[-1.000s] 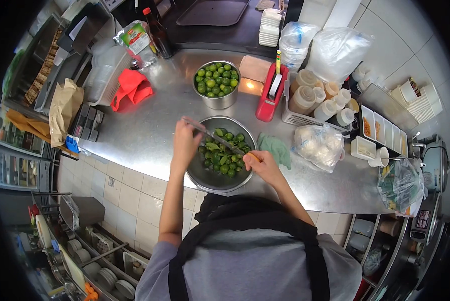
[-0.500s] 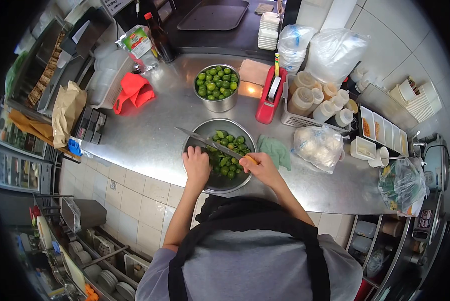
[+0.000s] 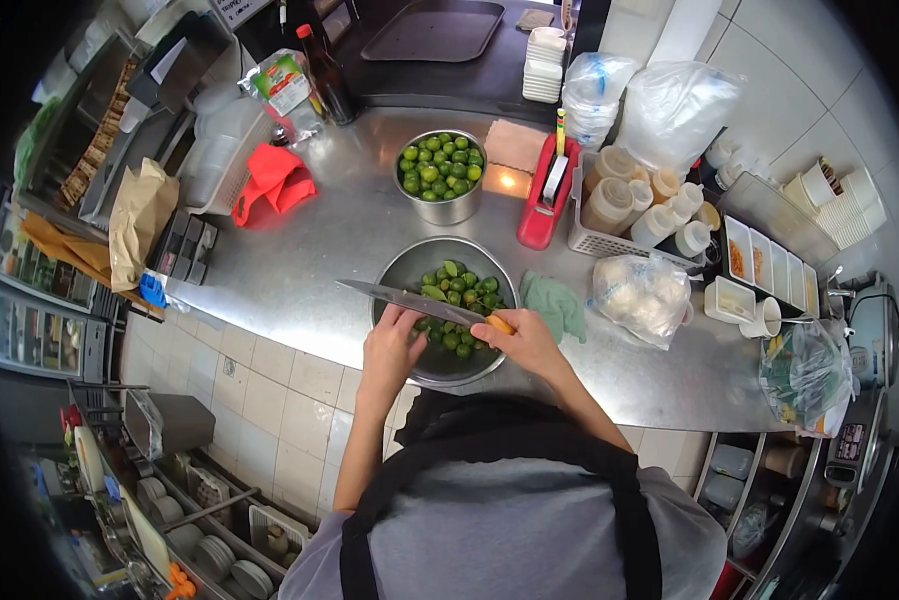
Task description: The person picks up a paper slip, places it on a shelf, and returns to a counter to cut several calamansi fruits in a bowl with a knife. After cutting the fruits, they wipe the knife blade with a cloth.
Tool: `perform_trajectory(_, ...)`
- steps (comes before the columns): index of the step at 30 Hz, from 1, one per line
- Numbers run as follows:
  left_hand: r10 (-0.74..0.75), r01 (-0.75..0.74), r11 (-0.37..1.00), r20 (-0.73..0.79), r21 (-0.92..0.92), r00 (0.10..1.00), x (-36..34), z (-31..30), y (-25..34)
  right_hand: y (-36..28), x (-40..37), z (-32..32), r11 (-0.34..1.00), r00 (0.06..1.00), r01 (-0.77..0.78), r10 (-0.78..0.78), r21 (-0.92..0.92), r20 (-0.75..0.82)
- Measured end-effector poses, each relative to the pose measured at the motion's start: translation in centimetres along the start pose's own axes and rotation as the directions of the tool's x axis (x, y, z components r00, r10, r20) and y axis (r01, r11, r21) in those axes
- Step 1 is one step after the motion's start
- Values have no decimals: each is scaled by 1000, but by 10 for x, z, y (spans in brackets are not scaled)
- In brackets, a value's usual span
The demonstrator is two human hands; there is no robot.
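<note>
A long kitchen knife (image 3: 409, 300) with an orange-yellow handle is in my right hand (image 3: 525, 342), whose fingers are wrapped round the handle. Its blade points left across a wide metal bowl (image 3: 447, 248). In that bowl lie green limes (image 3: 462, 337), some whole and some looking cut. My left hand (image 3: 391, 348) is over the bowl's left side, its fingertips right at the blade's lower edge and its thumb apart from the fingers; nothing shows in it. Behind the bowl stands a metal pot (image 3: 439, 209) heaped with whole limes (image 3: 438, 168).
Right of the bowl lie a green cloth (image 3: 552, 306) and a tied plastic bag (image 3: 641, 302). A red tape dispenser (image 3: 541, 222) stands beside a basket (image 3: 594, 240) of squeeze bottles. Red fabric (image 3: 273, 187) lies at the left. The steel counter's front edge runs just before me.
My left hand has drawn back slightly toward me, and its fingers have straightened and spread. The knife blade has shifted a little left and lies flatter across the bowl.
</note>
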State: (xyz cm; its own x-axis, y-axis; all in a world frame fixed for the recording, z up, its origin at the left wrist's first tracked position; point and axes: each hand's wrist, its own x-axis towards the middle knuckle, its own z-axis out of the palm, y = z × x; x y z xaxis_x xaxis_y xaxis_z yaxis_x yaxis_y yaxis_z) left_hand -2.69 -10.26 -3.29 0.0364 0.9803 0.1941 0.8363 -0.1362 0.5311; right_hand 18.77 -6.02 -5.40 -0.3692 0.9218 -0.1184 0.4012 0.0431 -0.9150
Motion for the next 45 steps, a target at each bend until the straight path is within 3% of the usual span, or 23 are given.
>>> perform_trajectory(2, 32, -42, 989, -71, -142, 997, -1, -1, 6, 1, -1, 0, 1000, 1000, -14, 14, 9, -8)
perform_trajectory(5, 20, -35, 997, 210, 64, 977, -8, 15, -22, -5, -1, 1, 1000, 1000, -8, 8, -14, -7)
perform_trajectory(6, 26, -10, 993, 136, -118, 990, -8, 9, -8, -14, -3, -3, 998, 1000, 18, -19, -60, -17)
perform_trajectory(8, 31, -27, 999, 110, -39, 993, -8, 15, -13, -13, -9, -5, 996, 1000, 3, -5, -90, -18)
perform_trajectory(11, -115, 134, 982, 140, -134, 983, -4, 16, -17, -8, -1, -2, 998, 999, -25, 23, -57, -28)
perform_trajectory(14, -288, 344, 807, 190, -479, 939, 0, 7, 4, -6, -5, -2, 997, 999, -30, 29, -69, -20)
perform_trajectory(17, -298, 280, 592, 118, -756, 947, -7, 24, -6, -5, -3, 0, 996, 999, -32, 35, -81, 25)
perform_trajectory(20, -312, 236, 491, 84, -838, 946, -9, 22, 1, -7, -5, 0, 997, 994, -42, 49, -68, 102)
perform_trajectory(28, -334, 157, 506, -25, -848, 942, -15, 15, 15, -13, -5, -2, 991, 969, -91, 111, -102, 220)
perform_trajectory(35, -276, 50, 575, -136, -817, 952, -18, 6, 15, -15, -5, -6, 994, 987, -106, 106, 0, 120)
perform_trajectory(38, -352, 176, 450, 7, -875, 936, -19, 0, 19, -19, -6, -9, 995, 996, -83, 84, -58, 11)
perform_trajectory(40, -407, 251, 277, 123, -927, 905, -22, 8, 9, -28, -8, -4, 984, 1000, -13, 11, -175, -7)
perform_trajectory(43, -419, 276, 83, 218, -957, 881, -21, 11, 12, -31, -10, 8, 943, 964, 250, -263, -220, -32)
perform_trajectory(45, -377, 277, -22, 264, -961, 888, -23, 11, 13, -33, -10, 10, 907, 935, 323, -350, -271, -57)
